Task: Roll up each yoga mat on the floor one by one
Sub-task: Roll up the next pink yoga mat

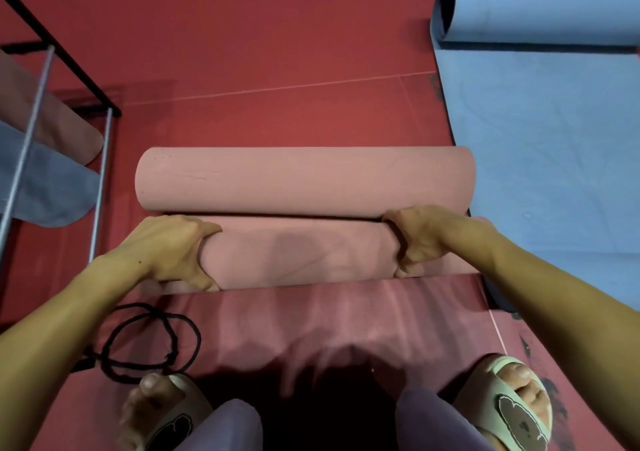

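gripping the near pink roll with both hands, the person crouches over a pink mat whose unrolled part lies flat between the sandalled feet. the left hand curls its fingers and thumb round the left end of the roll; the right hand curls round it near the right end. a second pink roll lies just beyond on the far side, touching or nearly touching the one in hand.

the likeliest fault, i judge, is the roll going crooked: if one hand runs ahead of the other, the edges telescope and the roll comes out cone-shaped. a loose grip would let the layers spring open. the far roll blocks any push that way, so the rolling probably has to come toward the feet, and the sandals stand on or beside the flat part, which could pin it.

a black cord lies looped at near left, close enough to get wound in. a blue mat lies at right, partly rolled at its far end, its edge close beside the pink rolls. a metal rack holding mats stands at left.
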Demonstrator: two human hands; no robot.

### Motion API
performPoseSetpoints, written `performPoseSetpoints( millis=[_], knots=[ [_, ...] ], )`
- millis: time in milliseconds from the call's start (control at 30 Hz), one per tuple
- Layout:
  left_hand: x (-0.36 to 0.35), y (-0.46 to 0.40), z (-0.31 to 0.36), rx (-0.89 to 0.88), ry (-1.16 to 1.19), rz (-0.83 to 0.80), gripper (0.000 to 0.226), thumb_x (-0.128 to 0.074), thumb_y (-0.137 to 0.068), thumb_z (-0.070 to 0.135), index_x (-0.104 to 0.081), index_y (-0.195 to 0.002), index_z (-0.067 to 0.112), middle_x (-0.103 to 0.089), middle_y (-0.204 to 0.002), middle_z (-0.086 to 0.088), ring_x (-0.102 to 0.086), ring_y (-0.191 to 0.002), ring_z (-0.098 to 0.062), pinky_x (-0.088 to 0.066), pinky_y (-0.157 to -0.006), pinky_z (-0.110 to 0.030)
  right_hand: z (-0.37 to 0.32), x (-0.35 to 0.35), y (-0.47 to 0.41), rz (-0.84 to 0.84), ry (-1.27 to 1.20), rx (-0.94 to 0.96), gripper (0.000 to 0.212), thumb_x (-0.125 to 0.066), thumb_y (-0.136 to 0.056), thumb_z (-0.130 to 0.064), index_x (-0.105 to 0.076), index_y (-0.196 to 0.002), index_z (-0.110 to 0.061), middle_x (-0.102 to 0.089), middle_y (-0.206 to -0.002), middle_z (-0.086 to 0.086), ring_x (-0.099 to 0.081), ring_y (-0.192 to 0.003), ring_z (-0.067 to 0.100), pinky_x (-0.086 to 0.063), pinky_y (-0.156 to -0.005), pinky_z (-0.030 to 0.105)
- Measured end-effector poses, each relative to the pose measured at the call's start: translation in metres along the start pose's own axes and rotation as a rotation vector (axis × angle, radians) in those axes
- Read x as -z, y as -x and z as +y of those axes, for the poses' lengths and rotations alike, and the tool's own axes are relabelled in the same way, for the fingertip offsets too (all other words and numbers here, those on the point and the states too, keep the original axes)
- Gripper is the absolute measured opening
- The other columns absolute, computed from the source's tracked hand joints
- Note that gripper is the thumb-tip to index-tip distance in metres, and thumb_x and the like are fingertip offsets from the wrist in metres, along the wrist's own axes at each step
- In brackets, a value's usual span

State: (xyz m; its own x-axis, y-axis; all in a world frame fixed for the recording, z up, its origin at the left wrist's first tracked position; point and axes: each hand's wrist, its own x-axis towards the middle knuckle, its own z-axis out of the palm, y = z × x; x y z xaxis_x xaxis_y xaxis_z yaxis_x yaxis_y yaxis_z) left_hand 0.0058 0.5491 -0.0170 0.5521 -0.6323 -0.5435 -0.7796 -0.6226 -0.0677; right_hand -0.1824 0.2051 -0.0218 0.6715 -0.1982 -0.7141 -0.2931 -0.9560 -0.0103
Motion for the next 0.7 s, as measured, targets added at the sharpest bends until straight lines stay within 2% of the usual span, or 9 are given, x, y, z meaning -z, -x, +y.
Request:
performPoseSetpoints(
  millis=[133, 233, 267, 333, 400, 533, 600, 633, 700],
  knots=[
    [-0.001, 0.003, 0.003, -0.058, 0.002, -0.095, 0.104, -0.066, -0.037, 0.094, -0.054, -0.134, 0.058, -0.068, -0.088, 0.024, -0.067, -0.087, -0.011, -0.054, -0.072, -0.032, 0.005, -0.007, 0.003, -0.085, -0.053, 0.006, 0.101, -0.098, -0.054, -0.048, -0.051, -0.141, -0.031, -0.066, -0.125, -0.002, -0.063, -0.115, 0.023, -0.053, -0.096, 0.035],
    [-0.005, 0.000, 0.000, -0.079, -0.001, -0.098, 0.106, -0.066, -0.037, 0.096, -0.054, -0.134, 0.057, -0.069, -0.093, 0.024, -0.067, -0.090, -0.009, -0.055, -0.074, -0.033, 0.002, -0.012, 0.003, -0.092, -0.076, -0.008, 0.104, -0.098, -0.054, -0.048, -0.049, -0.143, -0.028, -0.059, -0.137, 0.000, -0.057, -0.123, 0.025, -0.051, -0.100, 0.036],
    [-0.006, -0.002, 0.000, -0.082, -0.003, -0.099, 0.105, -0.066, -0.037, 0.096, -0.054, -0.134, 0.057, -0.069, -0.096, 0.024, -0.066, -0.092, -0.008, -0.054, -0.074, -0.032, 0.002, -0.013, 0.002, -0.066, -0.017, -0.008, 0.107, -0.097, -0.053, -0.053, -0.047, -0.145, -0.028, -0.048, -0.149, 0.006, -0.047, -0.134, 0.030, -0.047, -0.108, 0.041],
    [-0.009, -0.004, -0.001, -0.077, 0.022, -0.128, 0.103, -0.069, -0.038, 0.093, -0.052, -0.134, 0.059, -0.066, -0.101, 0.026, -0.064, -0.097, -0.007, -0.052, -0.075, -0.032, 0.003, -0.014, 0.000, -0.006, 0.150, -0.016, 0.117, -0.093, -0.052, -0.064, -0.040, -0.152, -0.036, 0.001, -0.170, 0.021, -0.004, -0.154, 0.050, -0.021, -0.126, 0.057],
    [-0.009, -0.007, -0.004, -0.066, 0.080, -0.184, 0.103, -0.070, -0.039, 0.089, -0.049, -0.136, 0.061, -0.063, -0.106, 0.029, -0.061, -0.103, -0.006, -0.052, -0.080, -0.034, 0.009, -0.009, 0.000, 0.029, 0.148, -0.017, 0.128, -0.092, -0.050, -0.070, -0.030, -0.159, -0.046, 0.038, -0.163, 0.021, 0.030, -0.150, 0.054, 0.001, -0.125, 0.062],
    [-0.008, -0.020, -0.018, -0.058, 0.230, -0.278, 0.105, -0.077, -0.035, 0.092, -0.050, -0.133, 0.067, -0.063, -0.113, 0.035, -0.060, -0.111, -0.005, -0.054, -0.096, -0.040, 0.020, 0.000, 0.000, -0.030, -0.025, -0.013, 0.137, -0.092, -0.049, -0.072, -0.021, -0.164, -0.044, 0.037, -0.166, 0.013, 0.026, -0.155, 0.045, -0.004, -0.127, 0.063],
    [-0.010, -0.024, -0.023, -0.081, 0.231, -0.279, 0.099, -0.074, -0.034, 0.099, -0.048, -0.126, 0.075, -0.060, -0.129, 0.030, -0.056, -0.123, -0.009, -0.051, -0.103, -0.045, 0.023, 0.001, -0.001, -0.030, -0.060, -0.010, 0.142, -0.091, -0.048, -0.074, -0.020, -0.165, -0.038, 0.035, -0.167, 0.011, 0.023, -0.156, 0.042, -0.006, -0.126, 0.062],
    [-0.012, -0.026, -0.025, -0.095, 0.214, -0.278, 0.102, -0.072, -0.034, 0.101, -0.043, -0.129, 0.077, -0.052, -0.147, 0.023, -0.047, -0.137, -0.015, -0.045, -0.111, -0.048, 0.024, 0.001, -0.003, -0.024, -0.069, -0.004, 0.142, -0.091, -0.048, -0.073, -0.019, -0.165, -0.037, 0.035, -0.168, 0.010, 0.023, -0.157, 0.040, -0.007, -0.126, 0.061],
    [-0.013, -0.027, -0.027, -0.087, 0.200, -0.297, 0.122, -0.069, -0.034, 0.103, -0.032, -0.146, 0.071, -0.015, -0.173, 0.007, -0.011, -0.160, -0.024, -0.024, -0.127, -0.052, 0.027, 0.000, -0.006, -0.018, -0.074, 0.007, 0.141, -0.092, -0.050, -0.071, -0.019, -0.166, -0.035, 0.035, -0.167, 0.009, 0.023, -0.157, 0.039, -0.009, -0.127, 0.059]
  ],
)
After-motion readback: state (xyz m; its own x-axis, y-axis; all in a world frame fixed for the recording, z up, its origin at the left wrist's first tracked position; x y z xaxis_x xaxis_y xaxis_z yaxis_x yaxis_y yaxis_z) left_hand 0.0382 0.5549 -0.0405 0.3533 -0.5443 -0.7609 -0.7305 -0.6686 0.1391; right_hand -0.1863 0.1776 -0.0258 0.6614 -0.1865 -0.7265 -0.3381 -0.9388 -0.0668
